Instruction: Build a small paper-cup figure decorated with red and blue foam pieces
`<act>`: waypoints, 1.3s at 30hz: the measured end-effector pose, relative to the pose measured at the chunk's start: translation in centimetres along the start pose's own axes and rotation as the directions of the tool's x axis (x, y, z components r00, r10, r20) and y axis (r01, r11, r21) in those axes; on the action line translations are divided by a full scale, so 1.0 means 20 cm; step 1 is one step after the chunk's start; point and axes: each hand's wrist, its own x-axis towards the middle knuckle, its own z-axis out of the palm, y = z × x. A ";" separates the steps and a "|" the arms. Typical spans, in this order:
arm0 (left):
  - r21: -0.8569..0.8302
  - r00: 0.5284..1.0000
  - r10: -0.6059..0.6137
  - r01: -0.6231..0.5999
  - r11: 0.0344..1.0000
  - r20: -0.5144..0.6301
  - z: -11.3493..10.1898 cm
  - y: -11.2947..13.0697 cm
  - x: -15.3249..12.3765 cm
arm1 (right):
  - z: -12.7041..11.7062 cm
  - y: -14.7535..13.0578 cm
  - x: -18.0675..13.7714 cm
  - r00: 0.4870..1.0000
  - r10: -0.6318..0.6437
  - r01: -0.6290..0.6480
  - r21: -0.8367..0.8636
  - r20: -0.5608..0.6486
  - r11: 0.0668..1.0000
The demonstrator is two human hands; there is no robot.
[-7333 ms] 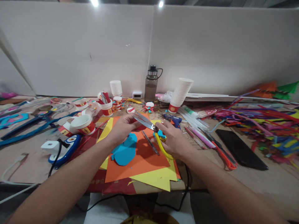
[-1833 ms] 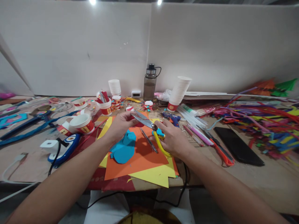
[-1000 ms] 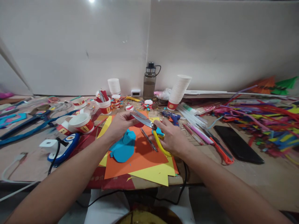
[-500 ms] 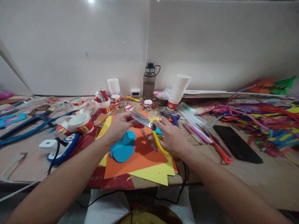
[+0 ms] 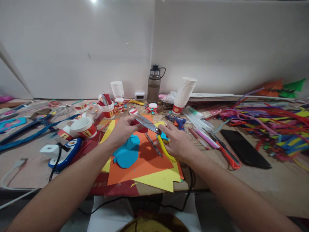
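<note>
My right hand (image 5: 175, 141) is closed around the yellow handles of a pair of scissors (image 5: 147, 123). The blades lie nearly together and point left toward my left hand (image 5: 125, 130). With its fingers pinched, my left hand holds a small red piece (image 5: 143, 130) against the blades; its exact shape is mostly hidden. Beneath both hands lie sheets of orange paper (image 5: 145, 167) and yellow paper (image 5: 161, 180). On the orange sheet rest a blue paper cutout (image 5: 126, 154) and a pen (image 5: 154, 145).
Paper cups (image 5: 84, 127) stand on the left, near a blue-and-white power strip (image 5: 70, 154). A bottle (image 5: 154, 85), a tall cup stack (image 5: 184, 95) and a blue glue gun (image 5: 178, 121) are behind. A black phone (image 5: 245, 148) and colourful pipe cleaners (image 5: 277, 125) lie right.
The scissor blades, apart half a second ago, have come together at the red piece. Both hands stay in almost the same place.
</note>
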 end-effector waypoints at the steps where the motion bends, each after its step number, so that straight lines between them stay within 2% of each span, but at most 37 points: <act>1: -0.007 1.000 -0.002 0.002 1.000 -0.005 0.00 0.00 0.00 | 0.00 0.00 0.00 1.000 0.000 0.000 0.003 0.000 1.000; 6: -0.058 1.000 0.003 -0.005 0.998 -0.027 -0.01 -0.02 0.01 | -0.01 0.00 0.00 1.000 -0.005 0.005 0.040 0.006 0.999; 15: -0.033 0.999 0.050 -0.050 0.998 0.001 0.00 -0.01 0.00 | 0.00 0.00 0.00 1.000 0.002 -0.002 0.020 0.001 1.000; 29: 0.012 0.999 0.012 -0.012 1.000 0.038 -0.02 0.00 0.00 | 0.00 0.00 0.00 1.000 -0.030 0.030 0.056 0.004 0.998; 33: 0.029 1.000 -0.011 0.010 1.000 0.025 -0.03 0.00 0.01 | 0.00 0.01 0.00 1.000 -0.027 0.028 0.053 -0.005 0.998; 39: -0.009 0.999 0.023 -0.023 1.000 -0.031 -0.02 0.01 0.02 | 0.00 0.01 0.01 1.000 -0.022 0.022 0.062 -0.011 0.998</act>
